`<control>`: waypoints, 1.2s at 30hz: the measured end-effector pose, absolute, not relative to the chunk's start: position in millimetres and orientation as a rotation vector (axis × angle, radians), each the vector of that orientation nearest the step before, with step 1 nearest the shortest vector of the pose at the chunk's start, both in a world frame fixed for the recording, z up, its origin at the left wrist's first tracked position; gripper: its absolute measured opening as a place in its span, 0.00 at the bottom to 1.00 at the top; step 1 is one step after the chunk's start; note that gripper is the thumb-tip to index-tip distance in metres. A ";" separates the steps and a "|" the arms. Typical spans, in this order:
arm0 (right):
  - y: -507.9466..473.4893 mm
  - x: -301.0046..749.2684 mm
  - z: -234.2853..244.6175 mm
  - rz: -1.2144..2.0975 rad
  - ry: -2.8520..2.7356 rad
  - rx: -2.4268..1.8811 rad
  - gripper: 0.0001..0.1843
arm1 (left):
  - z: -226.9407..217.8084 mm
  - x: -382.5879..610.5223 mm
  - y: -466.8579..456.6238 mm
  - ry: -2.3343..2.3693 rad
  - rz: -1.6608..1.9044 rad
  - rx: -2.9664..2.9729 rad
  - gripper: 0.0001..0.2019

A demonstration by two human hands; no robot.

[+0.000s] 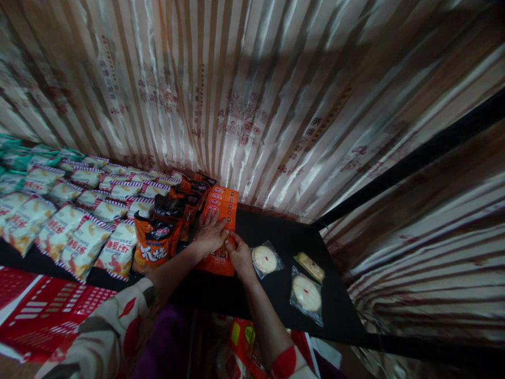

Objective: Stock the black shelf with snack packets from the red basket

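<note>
A row of overlapping flat orange snack packets (226, 197) lies on the black tabletop, the front one reaching toward the near edge. My left hand (211, 235) rests on these packets with its fingers stretched out. At their right edge, my right hand (240, 258) has its thumb and fingers closed on the front orange packet. Just left of my left hand stand black-and-orange snack bags (154, 243), upright in a row. To the right of my right hand is a round pale cake in a clear wrapper (265, 259).
Several white snack bags (87, 242) fill the table's left side, with green bags (16, 158) beyond. Another wrapped round cake (306, 292) and a small yellowish packet (310, 267) lie at right. A red basket (51, 310) sits below the front edge. Striped curtain (244, 105) hangs behind.
</note>
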State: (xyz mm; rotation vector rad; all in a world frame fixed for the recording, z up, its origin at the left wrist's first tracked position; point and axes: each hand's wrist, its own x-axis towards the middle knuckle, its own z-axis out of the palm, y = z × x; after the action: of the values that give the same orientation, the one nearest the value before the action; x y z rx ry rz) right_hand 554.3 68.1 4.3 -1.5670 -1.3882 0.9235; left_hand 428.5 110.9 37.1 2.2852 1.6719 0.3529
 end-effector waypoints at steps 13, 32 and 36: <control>48.8 551.5 21.6 0.538 -1.641 -1.772 0.23 | 40.4 425.9 107.5 1.645 0.389 2.295 0.25; 60.4 545.9 19.6 0.359 -1.828 -1.784 0.26 | 36.4 424.7 106.4 1.658 0.485 2.339 0.24; 67.1 543.3 16.0 0.423 -1.781 -1.757 0.28 | 34.1 423.2 107.1 1.665 0.500 2.352 0.24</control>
State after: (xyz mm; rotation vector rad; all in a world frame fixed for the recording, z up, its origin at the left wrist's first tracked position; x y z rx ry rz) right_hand 543.3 67.1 16.0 -1.7572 -1.7807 0.4230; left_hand 423.2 107.1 34.1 2.3524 1.6653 0.5001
